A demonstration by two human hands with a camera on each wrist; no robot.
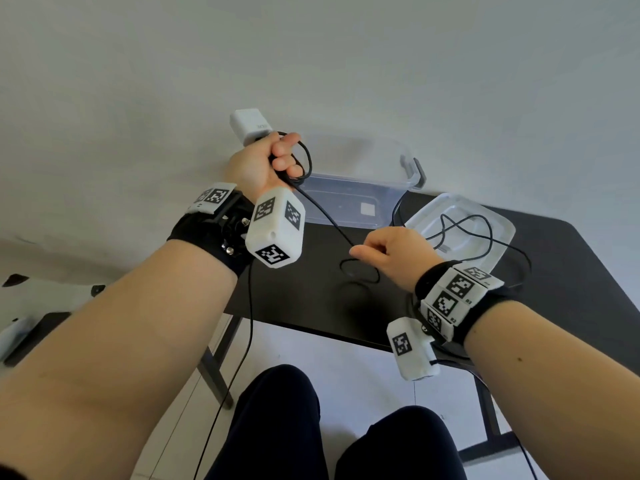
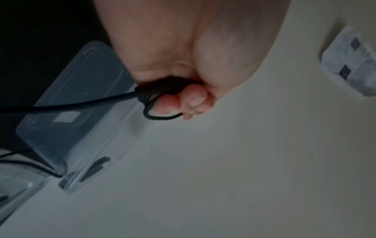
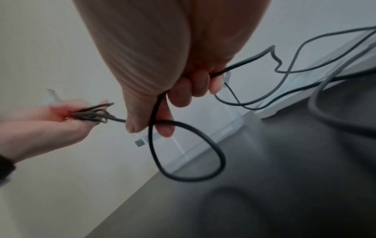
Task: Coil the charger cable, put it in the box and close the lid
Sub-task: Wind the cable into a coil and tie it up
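My left hand [image 1: 277, 157] is raised above the table's far left corner and grips the white charger plug [image 1: 250, 125] together with a few coiled turns of the black cable [image 1: 306, 157]. From that fist the cable [image 2: 81, 103] runs down to my right hand [image 1: 388, 252], which pinches it between thumb and curled fingers [image 3: 162, 112]; a loop [image 3: 193, 153] hangs below that hand. The loose remainder lies over the clear lid [image 1: 485, 230] at the right. The clear box [image 1: 356, 188] stands open behind the hands, with nothing in it but a white label.
The dark table [image 1: 311, 299] has its near edge just in front of my knees [image 1: 277, 427]. A thin black wire [image 1: 242, 358] drops from the left wrist camera towards the floor. White objects [image 1: 34, 306] lie on the floor at the left.
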